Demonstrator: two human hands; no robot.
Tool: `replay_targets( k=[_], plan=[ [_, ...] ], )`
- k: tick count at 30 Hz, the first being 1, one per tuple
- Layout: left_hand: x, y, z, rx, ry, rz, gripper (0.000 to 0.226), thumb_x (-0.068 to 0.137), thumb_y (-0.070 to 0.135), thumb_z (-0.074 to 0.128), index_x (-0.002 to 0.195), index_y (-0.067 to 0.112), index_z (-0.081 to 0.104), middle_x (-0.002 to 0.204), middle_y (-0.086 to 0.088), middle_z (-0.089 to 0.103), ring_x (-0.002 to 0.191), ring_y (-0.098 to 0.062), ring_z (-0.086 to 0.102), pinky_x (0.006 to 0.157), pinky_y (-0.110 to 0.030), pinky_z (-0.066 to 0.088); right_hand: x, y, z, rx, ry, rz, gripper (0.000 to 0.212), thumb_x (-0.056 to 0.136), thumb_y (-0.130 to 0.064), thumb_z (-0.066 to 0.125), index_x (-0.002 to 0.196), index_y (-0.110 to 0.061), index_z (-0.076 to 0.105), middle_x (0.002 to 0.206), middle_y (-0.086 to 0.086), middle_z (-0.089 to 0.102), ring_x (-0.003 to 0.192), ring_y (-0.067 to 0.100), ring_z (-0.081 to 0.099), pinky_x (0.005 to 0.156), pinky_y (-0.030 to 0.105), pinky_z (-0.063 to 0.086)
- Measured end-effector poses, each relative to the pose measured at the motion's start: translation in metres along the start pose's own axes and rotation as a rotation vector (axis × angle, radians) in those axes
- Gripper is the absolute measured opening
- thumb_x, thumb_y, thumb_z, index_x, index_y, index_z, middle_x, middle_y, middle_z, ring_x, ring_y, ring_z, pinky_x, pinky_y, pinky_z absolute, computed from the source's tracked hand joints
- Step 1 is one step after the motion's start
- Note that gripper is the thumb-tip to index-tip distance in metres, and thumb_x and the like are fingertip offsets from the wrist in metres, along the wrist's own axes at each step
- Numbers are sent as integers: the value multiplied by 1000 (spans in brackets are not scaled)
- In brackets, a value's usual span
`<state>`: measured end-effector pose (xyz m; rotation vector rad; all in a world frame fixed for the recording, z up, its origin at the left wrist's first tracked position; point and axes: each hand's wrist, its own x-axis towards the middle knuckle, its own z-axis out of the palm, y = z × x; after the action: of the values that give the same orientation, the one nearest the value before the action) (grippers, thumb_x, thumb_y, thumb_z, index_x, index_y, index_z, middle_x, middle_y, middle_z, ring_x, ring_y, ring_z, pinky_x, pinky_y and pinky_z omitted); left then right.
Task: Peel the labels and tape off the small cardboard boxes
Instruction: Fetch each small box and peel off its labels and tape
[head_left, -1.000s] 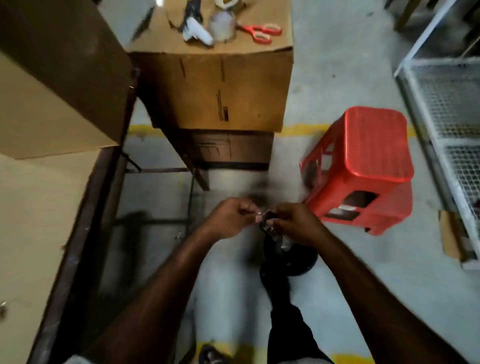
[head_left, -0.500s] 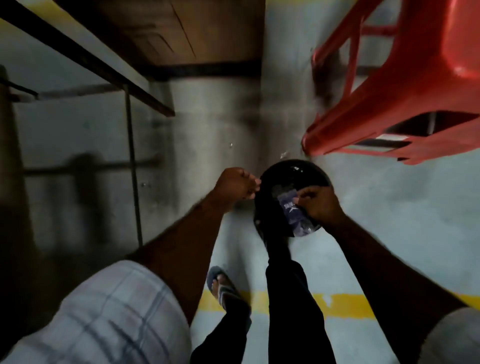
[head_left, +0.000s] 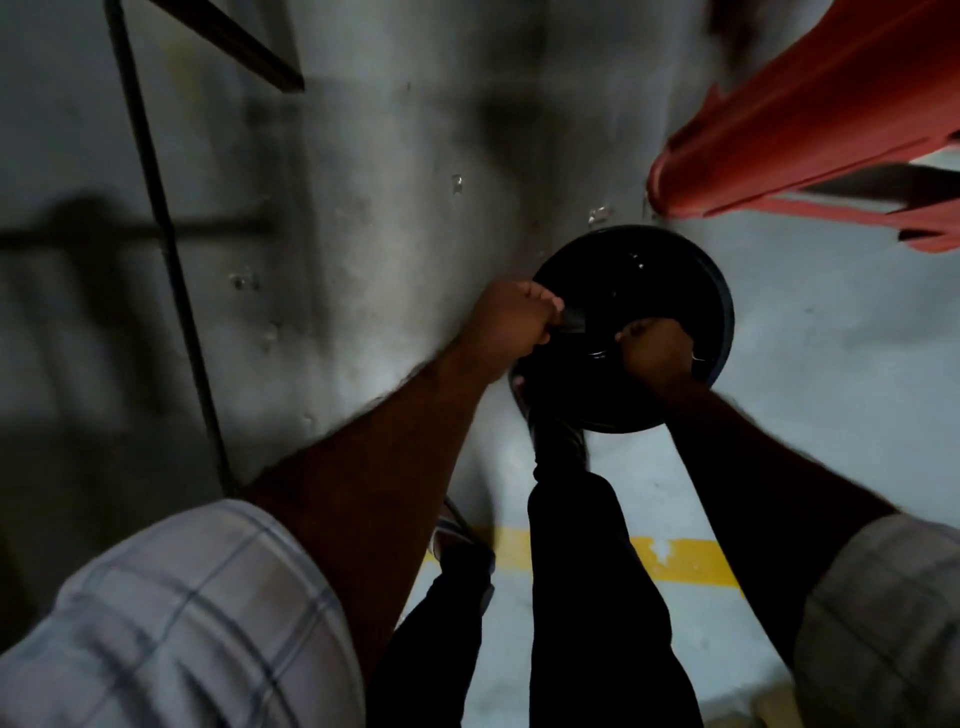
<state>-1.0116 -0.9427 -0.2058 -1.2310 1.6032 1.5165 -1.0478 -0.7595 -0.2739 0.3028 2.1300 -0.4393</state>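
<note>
- Leaning over in the head view, the person has both arms stretched down to a black round bin that stands on the grey floor, right of the frame's centre.
- The left hand sits at the bin's left rim, fingers curled into a fist that seems to grip a dark flap, probably the edge of a liner. My guess is that it holds the mouth open and steady.
- The right hand reaches down inside the bin, knuckles up. Its fingertips are lost in the dark, so I cannot tell whether they are spread or pinching a scrap; the pose suits dropping peeled waste.
- No small cardboard box shows anywhere in the frame, and no label or tape can be made out; any peeled piece would be hidden in the bin.
- A red plastic stool fills the upper right, just beside the bin.
- A thin metal leg runs down the left side.
- A yellow floor line crosses lower right, behind a dark trouser leg.
- A plaid sleeve fills the lower left.
</note>
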Motion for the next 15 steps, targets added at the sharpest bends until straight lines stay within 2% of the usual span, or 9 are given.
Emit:
replay_targets(
  k=[2,6,9,11,13,15],
  plan=[
    [-16,9,-5,-10,6,-20,23,96,10,63,73,15,59,83,-18,60,40,-5,49,38,-16,34,-17,-15,-8,53,16,-38,22,95,-21,61,97,-4,75,106,19,72,106,36,64,90,33,46],
    [-69,37,-29,-41,53,-31,26,96,11,64,71,14,58,82,-16,60,55,-15,52,39,-13,38,-64,-52,-37,137,-18,-84,23,94,-28,62,99,-9,75,103,17,73,104,35,65,95,37,50],
    [-131,56,-55,-56,96,-15,18,93,15,66,76,15,62,82,-12,63,68,-19,56,53,-17,43,-118,-83,-71,120,-43,-163,22,94,-28,61,91,-10,74,92,15,73,94,32,67,88,36,52],
    [-178,66,-74,-87,138,-3,10,93,16,66,89,8,68,87,-12,66,73,-19,58,60,-22,43,-160,-108,-93,77,-62,-242,22,95,-28,60,84,-13,71,89,16,73,90,33,67,84,35,51],
    [-227,70,-91,-135,194,20,18,94,14,64,102,-1,68,90,-13,66,68,-17,57,53,-18,44,-203,-133,-111,41,-84,-323,25,95,-28,58,82,-10,69,87,17,72,87,35,67,84,39,54],
    [-277,68,-108,-195,249,44,18,96,13,63,104,-3,67,90,-12,64,65,-14,56,48,-12,42,-245,-157,-126,-11,-91,-442,26,96,-26,58,81,-7,67,86,16,72,86,33,67,81,37,52]
  ],
)
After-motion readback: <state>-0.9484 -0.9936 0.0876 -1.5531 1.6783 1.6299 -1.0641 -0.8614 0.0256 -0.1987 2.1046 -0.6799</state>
